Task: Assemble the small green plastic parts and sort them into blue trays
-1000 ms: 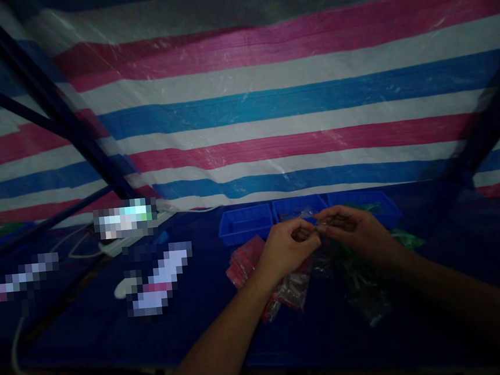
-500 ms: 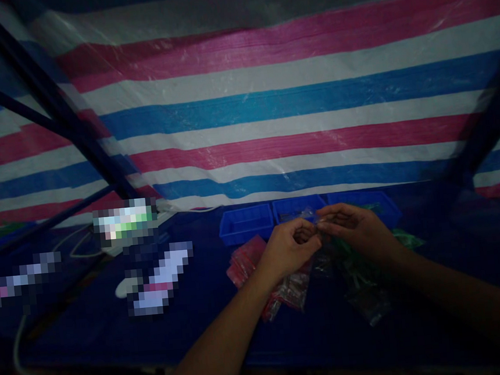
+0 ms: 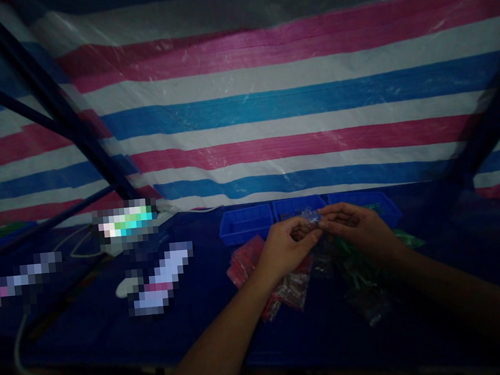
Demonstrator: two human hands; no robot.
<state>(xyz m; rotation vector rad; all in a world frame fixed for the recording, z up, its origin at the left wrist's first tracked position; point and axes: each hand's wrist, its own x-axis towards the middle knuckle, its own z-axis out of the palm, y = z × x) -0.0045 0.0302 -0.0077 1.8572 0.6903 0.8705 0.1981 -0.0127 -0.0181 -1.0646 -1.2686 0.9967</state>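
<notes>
Though dim, green plastic (image 3: pixel 372 206) inside blue tray (image 3: pixel 391 211)

A: Backdrop, quick?
B: I'm getting striped plastic sheeting (image 3: pixel 290 102): pink, white, blue, creased.
A: Framing?
B: I see a dark left bar (image 3: pixel 50 97) and right bar (image 3: pixel 490 125), both slanted.
A: Furniture, light?
B: Blue tabletop (image 3: pixel 105 334), dim room.

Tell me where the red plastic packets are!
In the head view's lower middle, the red plastic packets lie in front of the leftmost of three blue trays, partly hidden behind the left hand.
</notes>
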